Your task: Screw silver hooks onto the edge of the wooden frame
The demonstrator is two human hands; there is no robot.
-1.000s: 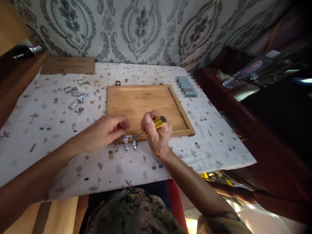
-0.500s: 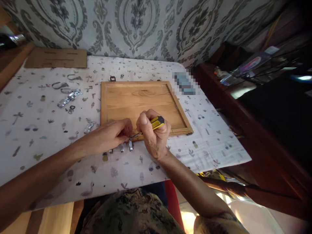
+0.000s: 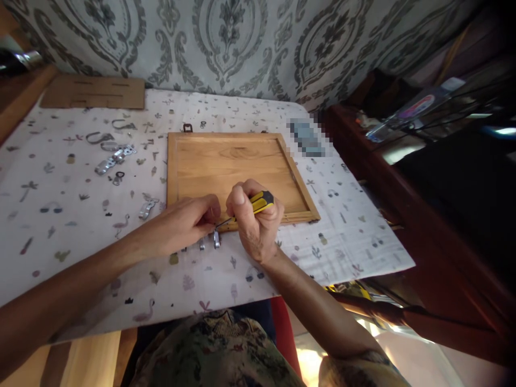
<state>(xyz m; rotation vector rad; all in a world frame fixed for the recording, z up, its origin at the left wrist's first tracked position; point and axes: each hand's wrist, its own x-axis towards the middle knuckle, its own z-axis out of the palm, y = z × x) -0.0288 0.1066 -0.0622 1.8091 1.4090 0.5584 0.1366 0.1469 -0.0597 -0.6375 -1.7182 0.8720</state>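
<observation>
My right hand (image 3: 255,220) is closed round a yellow-and-black screwdriver (image 3: 262,201), its shaft slanting down to the left. The tip meets a small metal clasp (image 3: 216,238) at the front edge of a wooden framed panel (image 3: 229,161). Close to that tip, my left hand (image 3: 189,223) has its thumb and fingertips pinched together at the panel's edge; whatever lies between them is too small to make out. Another metal clasp (image 3: 202,244) hangs from the same edge, just left of the first.
Loose metal clasps (image 3: 116,160) and several curved pieces lie on the patterned tablecloth (image 3: 72,215) at left. One more metal clasp (image 3: 148,208) sits near my left wrist. Cardboard (image 3: 92,92) is at the back left; a clear bottle (image 3: 415,110) stands off to the right.
Both hands stay in nearly the same place, the screwdriver still against the clasp. The whole view has shifted very slightly.
</observation>
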